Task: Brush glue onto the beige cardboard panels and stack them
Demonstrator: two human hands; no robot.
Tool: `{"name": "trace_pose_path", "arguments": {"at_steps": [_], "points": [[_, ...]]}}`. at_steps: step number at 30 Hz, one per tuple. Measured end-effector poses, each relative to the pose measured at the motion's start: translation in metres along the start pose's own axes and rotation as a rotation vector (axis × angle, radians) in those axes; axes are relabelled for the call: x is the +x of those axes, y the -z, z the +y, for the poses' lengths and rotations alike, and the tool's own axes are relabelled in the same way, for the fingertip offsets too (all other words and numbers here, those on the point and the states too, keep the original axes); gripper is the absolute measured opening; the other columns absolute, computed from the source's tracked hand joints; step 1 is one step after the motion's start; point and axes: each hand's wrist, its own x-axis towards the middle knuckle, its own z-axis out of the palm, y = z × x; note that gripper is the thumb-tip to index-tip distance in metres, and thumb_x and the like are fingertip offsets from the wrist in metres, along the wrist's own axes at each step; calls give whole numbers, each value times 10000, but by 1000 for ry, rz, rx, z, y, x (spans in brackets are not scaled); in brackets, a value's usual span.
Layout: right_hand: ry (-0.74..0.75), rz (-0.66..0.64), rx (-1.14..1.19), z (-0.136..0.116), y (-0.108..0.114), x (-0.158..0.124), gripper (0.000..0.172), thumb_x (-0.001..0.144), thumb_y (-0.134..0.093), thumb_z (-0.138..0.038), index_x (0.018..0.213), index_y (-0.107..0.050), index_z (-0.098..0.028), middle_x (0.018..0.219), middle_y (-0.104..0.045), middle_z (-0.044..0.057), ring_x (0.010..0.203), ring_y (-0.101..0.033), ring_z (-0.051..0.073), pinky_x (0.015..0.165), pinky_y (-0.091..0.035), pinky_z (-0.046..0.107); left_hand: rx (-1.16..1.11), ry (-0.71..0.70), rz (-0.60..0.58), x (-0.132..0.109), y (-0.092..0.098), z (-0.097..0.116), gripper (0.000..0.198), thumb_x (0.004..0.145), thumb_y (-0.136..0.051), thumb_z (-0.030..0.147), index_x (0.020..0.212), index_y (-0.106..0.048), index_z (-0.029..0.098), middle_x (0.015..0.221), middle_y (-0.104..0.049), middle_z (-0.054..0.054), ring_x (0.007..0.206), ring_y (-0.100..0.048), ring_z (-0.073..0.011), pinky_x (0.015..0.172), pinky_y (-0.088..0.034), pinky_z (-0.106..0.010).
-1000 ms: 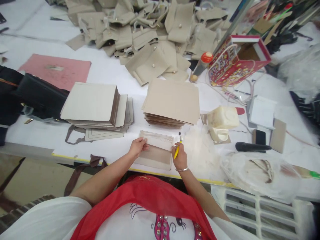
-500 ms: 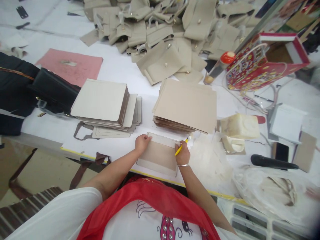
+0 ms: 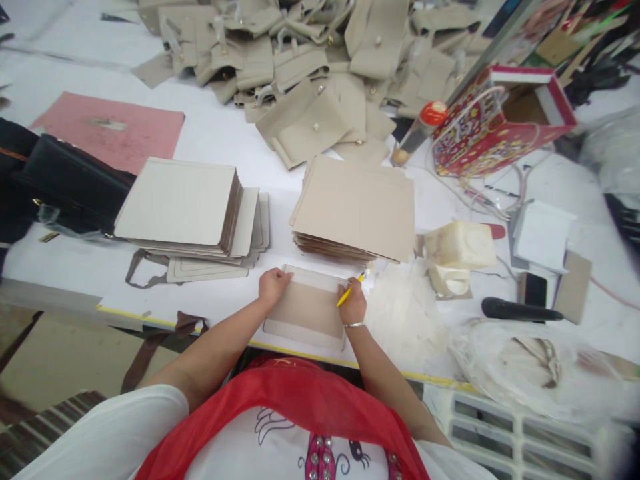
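A flat beige panel (image 3: 306,308) with paler bands along its edges lies on the table's near side, in front of me. My left hand (image 3: 274,287) is closed on its far left corner, thumb and fingers pinching the edge. At the far right corner, my right hand (image 3: 353,303) has its fingers wrapped round a slim yellow pen-like tool (image 3: 352,291) and touches the panel's edge. The tool's pale tip points away from me; its exact kind is unclear. Just beyond the panel stands a stack of larger beige sheets (image 3: 355,207).
Left of it stands a stack of pale panels (image 3: 177,200). Beige bag pieces (image 3: 305,123) are heaped at the back. To the right are thin whitish sheets (image 3: 405,313), a cream block (image 3: 460,243), a red-lidded bottle (image 3: 420,133), a red paper bag (image 3: 495,127) and a plastic bag (image 3: 495,373).
The whole view has shifted, so the table's things appear further left. Both hands keep their places on the panel, and the right one still holds the yellow tool.
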Motion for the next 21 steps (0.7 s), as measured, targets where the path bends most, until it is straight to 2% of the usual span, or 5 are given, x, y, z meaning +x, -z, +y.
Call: {"name": "trace_pose_path", "arguments": {"at_steps": [7, 12, 16, 19, 21], "points": [[-22, 50, 4, 2, 3, 0, 353, 819, -438, -354, 1102, -444, -144, 795, -563, 50, 730, -527, 172, 668, -427, 287, 20, -3, 35, 5, -1, -2, 307, 691, -562, 485, 623, -519, 188, 587, -549, 6, 598, -509, -148, 565, -327, -245], [-128, 135, -14, 14, 41, -11, 410, 818, -434, -415, 1105, -444, -122, 731, -561, 32, 653, -534, 159, 606, -422, 274, -7, -19, 157, -14, 21, -12, 243, 730, -561, 413, 782, -499, 183, 608, -513, 23, 593, -504, -142, 581, -364, -249], [-52, 165, -3, 20, 79, -32, 466, 827, -413, -477, 1111, -447, -109, 714, -589, 42, 590, -554, 163, 539, -423, 271, -27, -398, 296, -47, 84, -23, 202, 816, -481, 365, 901, -492, 182, 633, -519, 22, 587, -512, -132, 604, -407, -256], [95, 174, 35, 13, 90, -44, 466, 818, -426, -503, 1090, -462, -127, 819, -620, 87, 676, -611, 190, 551, -462, 278, 117, -683, 595, -49, 148, -32, 368, 786, -544, 372, 1079, -468, 162, 967, -588, -100, 924, -551, -207, 803, -419, -341], [201, 115, 106, -5, 92, -49, 402, 824, -438, -481, 1053, -476, -153, 851, -633, 88, 711, -634, 191, 577, -489, 276, 291, -697, 716, -35, 191, -38, 576, 739, -600, 414, 1210, -407, 143, 1185, -506, -174, 1143, -437, -286, 926, -344, -423]]}}
